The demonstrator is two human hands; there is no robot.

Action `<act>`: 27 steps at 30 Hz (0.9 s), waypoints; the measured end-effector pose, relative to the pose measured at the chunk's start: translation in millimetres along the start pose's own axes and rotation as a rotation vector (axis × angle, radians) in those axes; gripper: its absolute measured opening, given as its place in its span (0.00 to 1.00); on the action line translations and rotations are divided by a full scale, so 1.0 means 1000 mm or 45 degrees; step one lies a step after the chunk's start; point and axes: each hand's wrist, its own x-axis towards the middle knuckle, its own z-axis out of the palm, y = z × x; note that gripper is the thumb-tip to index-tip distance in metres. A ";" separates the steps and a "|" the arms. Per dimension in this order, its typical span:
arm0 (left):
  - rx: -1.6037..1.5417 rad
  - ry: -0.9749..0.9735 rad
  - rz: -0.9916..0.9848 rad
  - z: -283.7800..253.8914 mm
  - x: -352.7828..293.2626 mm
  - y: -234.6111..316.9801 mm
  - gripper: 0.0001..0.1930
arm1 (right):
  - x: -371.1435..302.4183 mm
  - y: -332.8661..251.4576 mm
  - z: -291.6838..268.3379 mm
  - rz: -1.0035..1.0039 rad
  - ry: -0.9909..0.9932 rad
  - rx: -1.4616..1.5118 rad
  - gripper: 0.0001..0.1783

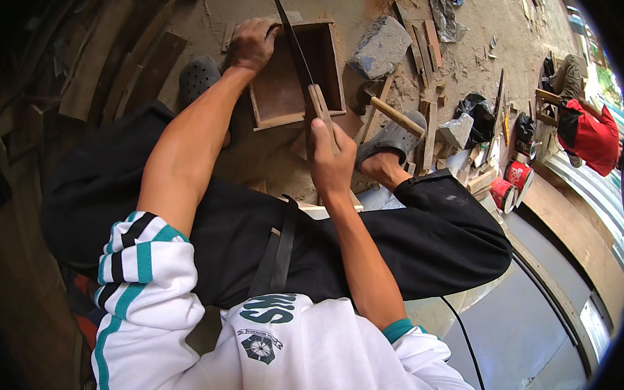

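My right hand [332, 155] is wrapped around the wooden handle of a handsaw [322, 113]. The saw's narrow dark blade [294, 40] points up and slightly left, passing over an open wooden box [280, 119]. The box sits on the ground between my feet, its brown inside facing up. At the box's far left corner, my left hand [253, 46] grips the rim, its fingers curled over the edge and partly hidden. Whether the blade touches the box I cannot tell.
A grey concrete block [380, 48] lies right of the box. Beside my right clog [394, 145] is a tool's wooden handle [397, 116]. Wood planks [154, 72] are stacked at left, offcuts [429, 132] at right. Red cans [518, 176] stand farther right, near a person in red [591, 134].
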 end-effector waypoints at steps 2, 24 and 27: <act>-0.006 0.023 0.019 -0.002 0.005 -0.003 0.08 | -0.020 -0.001 -0.008 0.076 -0.004 0.061 0.21; 0.036 0.068 0.014 0.004 0.004 -0.004 0.07 | 0.005 -0.011 -0.004 0.008 -0.034 -0.099 0.16; 0.022 0.071 0.024 0.001 0.003 -0.003 0.08 | -0.009 -0.012 -0.009 0.009 -0.045 -0.133 0.15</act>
